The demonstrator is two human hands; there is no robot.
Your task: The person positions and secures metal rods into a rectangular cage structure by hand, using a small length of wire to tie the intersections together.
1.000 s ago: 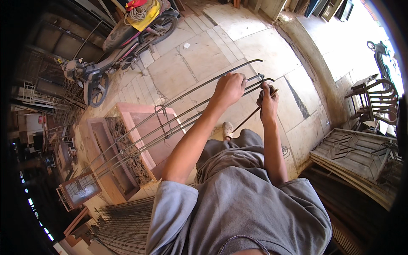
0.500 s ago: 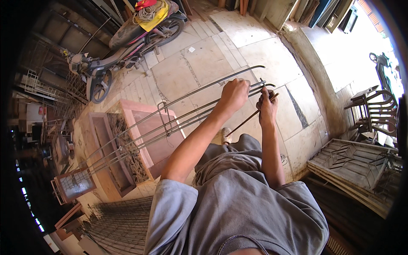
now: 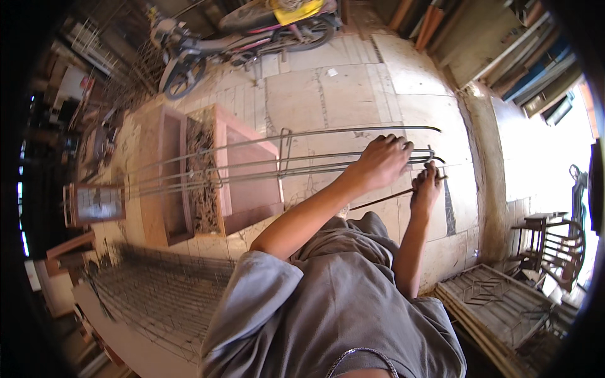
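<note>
A long frame of steel bars (image 3: 315, 162) runs from the left towards my hands, its right ends bent over. A rectangular wire stirrup (image 3: 283, 151) wraps the bars near the middle. My left hand (image 3: 386, 162) is closed over the bars near their bent ends, with fingers curled down; the fingertips are partly hidden. Just to the right, my right hand (image 3: 426, 189) is closed around a thin rusty rod (image 3: 381, 201), which slants down to the left. Its fingertips are right by the bar ends.
Beneath the bars stand pinkish wooden box frames (image 3: 252, 170) on the tiled floor (image 3: 346, 88). At the back left is a parked motorcycle (image 3: 252, 44). Stacked wooden panels (image 3: 491, 299) and a chair (image 3: 558, 249) are at the right. A wire mesh pile (image 3: 170, 290) lies front left.
My view has turned, so the bars now lie nearly level across it. Both hands appear farther right and lower, still at the bar ends. The right hand keeps the rusty rod.
</note>
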